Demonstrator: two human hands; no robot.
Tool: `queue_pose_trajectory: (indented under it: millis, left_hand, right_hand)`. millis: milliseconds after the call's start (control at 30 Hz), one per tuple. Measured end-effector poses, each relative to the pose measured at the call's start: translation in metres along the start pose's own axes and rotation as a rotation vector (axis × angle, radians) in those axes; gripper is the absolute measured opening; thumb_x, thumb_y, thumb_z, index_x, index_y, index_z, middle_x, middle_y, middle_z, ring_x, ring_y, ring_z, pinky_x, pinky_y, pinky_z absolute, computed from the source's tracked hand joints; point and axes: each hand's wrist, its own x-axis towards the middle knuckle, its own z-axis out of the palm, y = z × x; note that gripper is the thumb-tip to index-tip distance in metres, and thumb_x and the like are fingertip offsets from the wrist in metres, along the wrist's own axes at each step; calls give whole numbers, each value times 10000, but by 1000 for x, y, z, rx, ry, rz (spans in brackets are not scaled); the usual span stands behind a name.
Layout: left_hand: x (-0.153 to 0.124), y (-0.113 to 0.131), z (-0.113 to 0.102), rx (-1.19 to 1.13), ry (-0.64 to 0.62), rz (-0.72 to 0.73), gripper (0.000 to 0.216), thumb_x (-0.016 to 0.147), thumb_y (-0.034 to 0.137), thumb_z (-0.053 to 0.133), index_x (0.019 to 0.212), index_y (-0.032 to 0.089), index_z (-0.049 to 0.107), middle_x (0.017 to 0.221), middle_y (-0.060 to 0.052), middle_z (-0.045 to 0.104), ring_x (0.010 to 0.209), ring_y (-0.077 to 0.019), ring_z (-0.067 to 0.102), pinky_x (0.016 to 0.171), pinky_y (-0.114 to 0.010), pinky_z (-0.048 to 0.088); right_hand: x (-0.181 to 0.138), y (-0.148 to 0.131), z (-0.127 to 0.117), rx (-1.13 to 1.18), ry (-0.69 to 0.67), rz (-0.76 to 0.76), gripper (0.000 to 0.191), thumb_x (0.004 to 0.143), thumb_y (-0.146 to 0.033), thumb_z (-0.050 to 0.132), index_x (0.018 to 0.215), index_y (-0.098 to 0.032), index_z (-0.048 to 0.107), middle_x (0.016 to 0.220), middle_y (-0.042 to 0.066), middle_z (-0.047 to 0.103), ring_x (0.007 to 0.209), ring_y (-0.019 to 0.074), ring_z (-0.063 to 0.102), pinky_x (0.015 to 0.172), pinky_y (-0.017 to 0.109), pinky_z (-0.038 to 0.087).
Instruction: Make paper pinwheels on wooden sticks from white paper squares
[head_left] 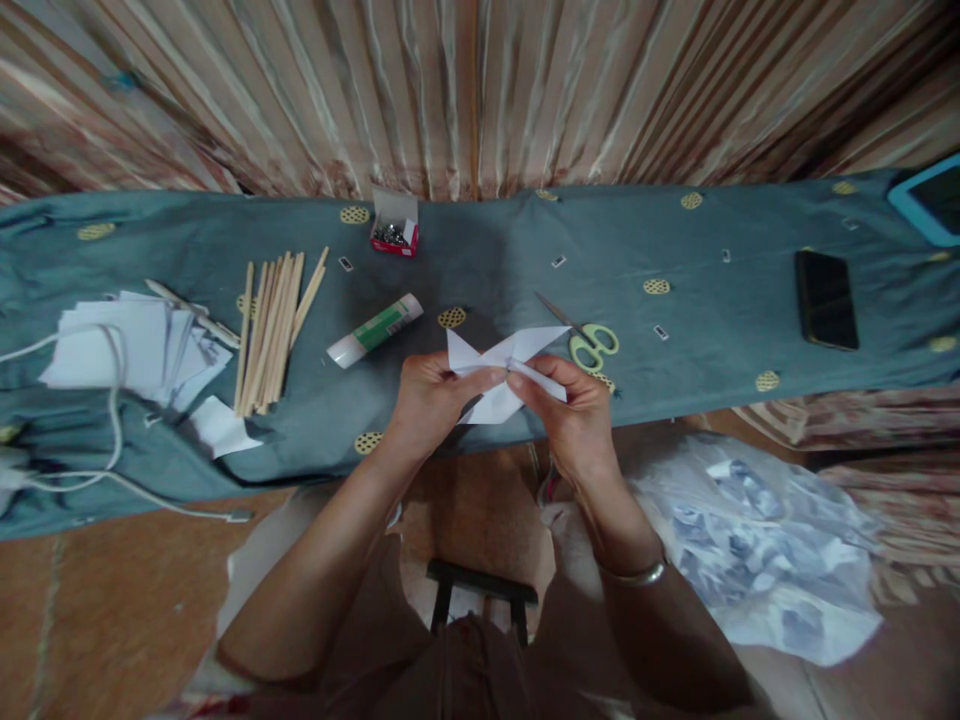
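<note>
A white paper pinwheel (pixel 496 405) with pointed, folded blades is held above the front edge of the cloth-covered table. My left hand (pixel 435 400) grips its left side, the thumb pressed near the centre. From the right, my right hand (pixel 574 410) pinches it, thumb also at the middle, where a small pin-like spot shows. The fingers behind the paper are hidden. Just right of the pinwheel lie scissors (pixel 592 345) with light green handles. A glue stick (pixel 375 330) with a green label rests to the left of my left hand.
Left on the table (pixel 510 260) are wooden sticks (pixel 270 330), white paper sheets (pixel 112 345), a pen (pixel 191 310) and a white cable (pixel 116 400). An open box of metal pins (pixel 395 232) sits behind. A phone (pixel 826 300) lies right; a plastic bag (pixel 757 550) is on the floor.
</note>
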Motion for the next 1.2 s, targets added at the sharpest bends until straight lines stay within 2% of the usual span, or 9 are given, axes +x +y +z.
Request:
queue_pose_trajectory:
  millis: [400, 567, 800, 1200]
  left_hand:
    - [1, 0, 3, -45, 11, 8, 156, 607, 282, 840, 661, 168, 751, 657, 6, 727, 601, -134, 626, 590, -237, 482]
    - [1, 1, 6, -66, 12, -6, 208, 595, 326, 859, 647, 162, 741, 657, -7, 723, 605, -144, 629, 589, -250, 485]
    - [2, 1, 7, -80, 8, -32, 239, 567, 319, 877, 704, 159, 763, 726, -22, 754, 635, -150, 643, 615, -259, 502]
    - [1, 1, 8, -85, 11, -52, 207, 565, 287, 862, 677, 155, 750, 704, -16, 747, 622, -145, 636, 602, -253, 498]
  right_hand:
    - [1, 0, 0, -21, -5, -19, 95, 619, -271, 790, 674, -227, 726, 632, -47, 677, 571, 106, 531, 562, 255, 460]
    - [1, -2, -4, -55, -55, -12, 138, 641, -312, 799, 730, -235, 727, 668, -43, 679, 592, 113, 544, 578, 258, 463]
    - [2, 1, -11, -40, -149, -28, 162, 790, -386, 701, 744, -232, 720, 672, -36, 668, 617, 118, 552, 631, 262, 459]
    - [1, 0, -7, -18, -61, 34, 148, 719, -374, 751, 711, -229, 722, 609, -36, 661, 526, 112, 502, 529, 256, 423]
